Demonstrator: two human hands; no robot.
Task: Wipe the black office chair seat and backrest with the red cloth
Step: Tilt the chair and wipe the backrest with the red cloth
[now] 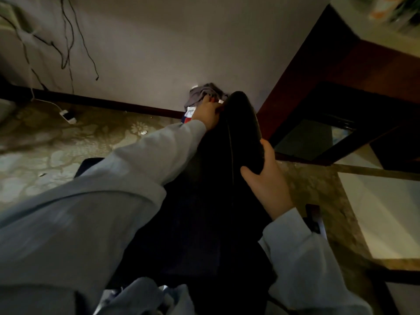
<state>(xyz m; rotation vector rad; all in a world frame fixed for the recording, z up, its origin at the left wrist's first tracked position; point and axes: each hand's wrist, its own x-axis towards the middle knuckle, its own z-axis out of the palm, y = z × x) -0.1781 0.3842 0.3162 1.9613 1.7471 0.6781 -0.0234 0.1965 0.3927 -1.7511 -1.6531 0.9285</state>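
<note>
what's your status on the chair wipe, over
Left hand at far end of backrest, grip unclear, red cloth not seen. Right hand grips its near edge. Clothes pile beyond, not in the way.

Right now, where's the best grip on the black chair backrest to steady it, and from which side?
Probably the rounded top edge of the backrest, from the right. The rim is narrow enough to wrap: the right hand holds it so, thumb on one face, fingers over the other. The left hand sits at the far end.
</note>
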